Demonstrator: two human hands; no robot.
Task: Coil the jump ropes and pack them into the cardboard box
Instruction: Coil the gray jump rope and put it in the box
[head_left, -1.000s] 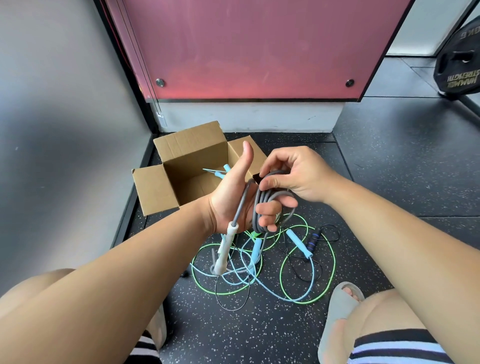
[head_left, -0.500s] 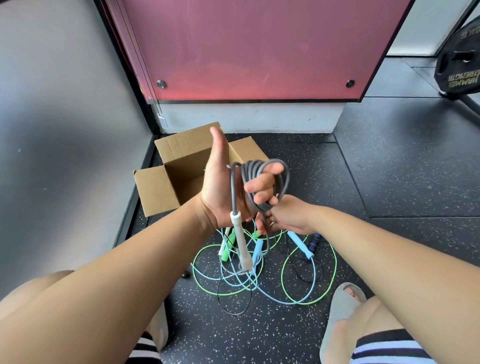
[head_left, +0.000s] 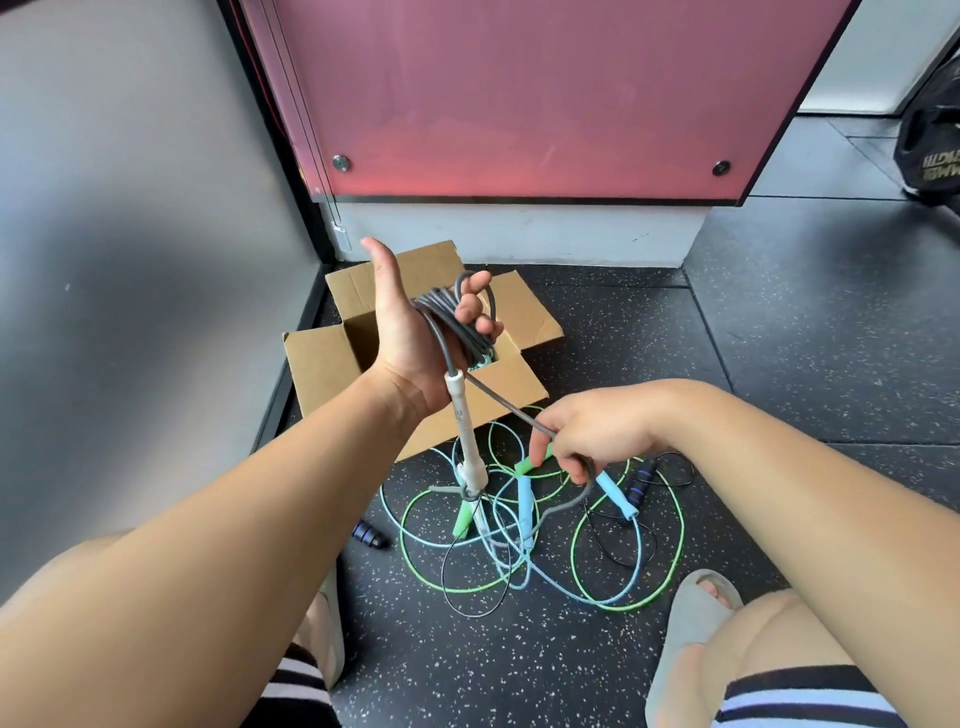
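My left hand (head_left: 410, 332) is raised above the open cardboard box (head_left: 332, 358), fingers curled through several loops of the grey jump rope (head_left: 457, 325). One white handle (head_left: 465, 431) of that rope hangs down from my palm. My right hand (head_left: 592, 434) is lower and to the right, pinching the rope's free grey strand, which runs taut up to the coil. On the floor below lie tangled green (head_left: 670, 566), light blue (head_left: 524, 506) and thin black (head_left: 631, 556) jump ropes. Something light blue shows inside the box.
The box stands in a corner between a grey wall (head_left: 130, 260) at left and a red panel (head_left: 519, 93) behind. A dark blue handle (head_left: 370, 535) lies apart on the speckled floor. My knees and sandals (head_left: 691, 629) frame the bottom. A black weight plate (head_left: 932, 150) stands far right.
My left hand rose with the grey coil and turned over the box. My right hand dropped away from the coil, down and right, drawing the free strand taut.
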